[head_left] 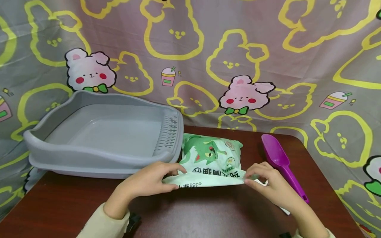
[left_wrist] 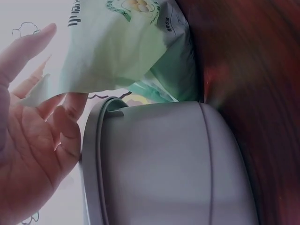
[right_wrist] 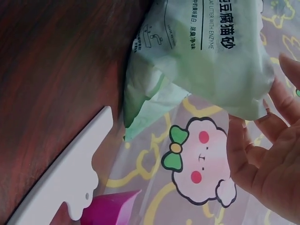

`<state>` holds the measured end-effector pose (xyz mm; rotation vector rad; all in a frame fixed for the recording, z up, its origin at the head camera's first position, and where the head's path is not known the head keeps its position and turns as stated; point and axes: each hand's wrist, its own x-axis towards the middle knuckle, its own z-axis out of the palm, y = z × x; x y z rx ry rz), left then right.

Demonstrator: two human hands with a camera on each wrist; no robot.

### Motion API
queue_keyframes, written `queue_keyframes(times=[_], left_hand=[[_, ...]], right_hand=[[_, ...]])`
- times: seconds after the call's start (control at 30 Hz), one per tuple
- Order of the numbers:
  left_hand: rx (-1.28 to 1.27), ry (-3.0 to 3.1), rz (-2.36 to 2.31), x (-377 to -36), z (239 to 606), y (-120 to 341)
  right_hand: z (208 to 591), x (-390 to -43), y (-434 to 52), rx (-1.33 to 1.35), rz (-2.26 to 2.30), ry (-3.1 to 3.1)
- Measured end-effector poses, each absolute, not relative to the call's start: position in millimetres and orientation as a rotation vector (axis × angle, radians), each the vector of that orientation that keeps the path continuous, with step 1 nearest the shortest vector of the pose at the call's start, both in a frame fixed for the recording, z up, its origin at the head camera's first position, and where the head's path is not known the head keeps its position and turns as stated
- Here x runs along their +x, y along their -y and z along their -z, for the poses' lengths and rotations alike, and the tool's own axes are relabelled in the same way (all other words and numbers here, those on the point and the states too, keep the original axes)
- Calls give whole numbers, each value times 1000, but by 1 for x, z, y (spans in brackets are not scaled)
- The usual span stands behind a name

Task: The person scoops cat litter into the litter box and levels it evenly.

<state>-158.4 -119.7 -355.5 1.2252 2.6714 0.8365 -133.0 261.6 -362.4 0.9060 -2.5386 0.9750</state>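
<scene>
A pale green bag of cat litter [head_left: 208,153], printed with a green cat, stands on the table with its flattened top edge towards me. My left hand [head_left: 148,181] holds the left corner of that edge, thumb in front and fingers behind. At the opposite corner, my right hand [head_left: 269,183] pinches the edge between thumb and fingers. In the left wrist view the bag's corner [left_wrist: 40,96] lies between thumb and fingers. The right wrist view shows the bag's printed front [right_wrist: 211,56], with the right fingers [right_wrist: 241,150] at its top corner.
A grey litter box [head_left: 104,155] with high curved walls stands at the left, close beside the bag. To the right lies a purple scoop [head_left: 276,152]. A flat white piece with a wavy edge [right_wrist: 65,173] lies near the scoop. Behind the table hangs a patterned cloth [head_left: 190,72].
</scene>
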Motion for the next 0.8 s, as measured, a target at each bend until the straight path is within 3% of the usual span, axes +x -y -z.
queue_keyframes(times=[0.53, 0.8], left_hand=[[1418, -2489, -1035, -158, 358, 122], [1381, -2497, -1008, -159, 357, 119]], right_hand=[[366, -124, -245, 838, -796, 2563], [363, -117, -244, 783, -638, 2716]])
